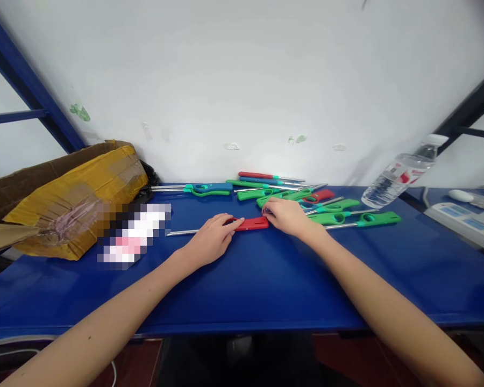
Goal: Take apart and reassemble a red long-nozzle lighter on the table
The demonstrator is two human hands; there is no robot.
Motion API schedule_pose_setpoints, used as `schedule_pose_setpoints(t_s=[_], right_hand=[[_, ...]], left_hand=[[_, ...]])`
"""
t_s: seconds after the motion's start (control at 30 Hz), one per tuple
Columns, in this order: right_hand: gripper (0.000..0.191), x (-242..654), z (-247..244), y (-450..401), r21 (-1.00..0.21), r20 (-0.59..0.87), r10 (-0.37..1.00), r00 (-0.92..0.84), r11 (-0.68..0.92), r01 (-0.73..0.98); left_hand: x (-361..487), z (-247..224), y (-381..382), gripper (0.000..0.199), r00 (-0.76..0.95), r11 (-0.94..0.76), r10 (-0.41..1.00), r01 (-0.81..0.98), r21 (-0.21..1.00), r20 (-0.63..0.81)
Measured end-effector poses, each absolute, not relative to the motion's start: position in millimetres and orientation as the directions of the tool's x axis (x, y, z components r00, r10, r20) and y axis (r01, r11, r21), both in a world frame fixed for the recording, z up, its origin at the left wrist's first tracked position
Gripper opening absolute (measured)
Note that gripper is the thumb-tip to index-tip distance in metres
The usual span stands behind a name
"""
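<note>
A long-necked gas lighter with a red handle [255,223] lies on the blue tabletop, its metal tube pointing left. Closed over the front of this handle, around the trigger area, is my left hand [212,238]. At the handle's butt end, my right hand [286,216] has its fingers pressed together in a pinch; whatever they hold is hidden. Behind and beside my right hand is a loose pile of similar lighters, among them a green lighter [381,218] and a red lighter [258,175]. A blue lighter [220,187] lies on other lighters farther left.
An open cardboard box [80,199] with yellow tape stands at the left. A tilted water bottle [399,174] is at the back right, near a white power strip [463,223]. A white wall [242,80] closes off the back of the table [250,290].
</note>
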State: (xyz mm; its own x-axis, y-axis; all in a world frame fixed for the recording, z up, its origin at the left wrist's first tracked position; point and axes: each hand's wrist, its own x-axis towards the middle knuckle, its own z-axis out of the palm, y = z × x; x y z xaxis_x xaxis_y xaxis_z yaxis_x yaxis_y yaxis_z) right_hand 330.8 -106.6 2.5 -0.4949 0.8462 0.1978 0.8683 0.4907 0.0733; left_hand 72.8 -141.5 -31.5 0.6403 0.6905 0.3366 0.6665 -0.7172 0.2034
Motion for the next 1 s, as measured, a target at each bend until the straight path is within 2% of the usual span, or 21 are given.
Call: schedule_pose_setpoints(t_s=[0.1,0.2,0.27,0.33,0.43,0.57,0.63,0.8,1.0], right_hand=[[0.019,333.9,0.4,-103.6,0.008,0.275,0.825,-0.494,0.512,0.859],[0.019,335.4,4.5,-104.0,-0.100,0.460,0.771,-0.440,0.537,0.837],[0.021,334.9,8.2,-105.4,-0.148,0.615,0.690,-0.382,0.577,0.803],[0.023,333.9,11.0,-107.1,-0.135,0.766,0.564,-0.308,0.610,0.781],[0.028,333.0,12.0,-109.7,-0.123,0.887,0.417,-0.198,0.627,0.769],[0.031,332.6,9.4,-112.2,-0.288,0.822,0.541,-0.177,0.663,0.691],[0.028,333.4,7.2,-113.4,-0.317,0.778,0.587,-0.223,0.673,0.668],[0.024,344.3,-2.3,-119.7,-0.293,0.605,0.672,-0.427,0.687,0.666],[0.032,354.1,-7.3,-129.3,-0.157,0.326,0.753,-0.571,0.639,0.753]], left_hand=[[72.5,-30.8,-141.5,0.044,0.647,-0.722,0.686,0.661,0.203,0.333],[71.3,-30.5,-140.8,0.044,0.647,-0.722,0.688,0.655,0.223,0.328],[69.7,-30.1,-139.6,0.046,0.638,-0.714,0.697,0.657,0.242,0.328],[67.6,-29.5,-137.7,0.050,0.616,-0.692,0.719,0.677,0.250,0.322],[64.4,-28.5,-134.7,0.050,0.581,-0.645,0.761,0.724,0.244,0.288],[62.4,-26.8,-133.0,0.045,0.586,-0.641,0.766,0.726,0.248,0.263],[62.1,-25.6,-133.1,0.044,0.598,-0.653,0.756,0.717,0.244,0.266],[58.5,-19.0,-134.2,0.045,0.629,-0.679,0.733,0.702,0.214,0.261],[48.8,-5.4,-135.6,0.045,0.681,-0.706,0.708,0.679,0.202,0.186]])
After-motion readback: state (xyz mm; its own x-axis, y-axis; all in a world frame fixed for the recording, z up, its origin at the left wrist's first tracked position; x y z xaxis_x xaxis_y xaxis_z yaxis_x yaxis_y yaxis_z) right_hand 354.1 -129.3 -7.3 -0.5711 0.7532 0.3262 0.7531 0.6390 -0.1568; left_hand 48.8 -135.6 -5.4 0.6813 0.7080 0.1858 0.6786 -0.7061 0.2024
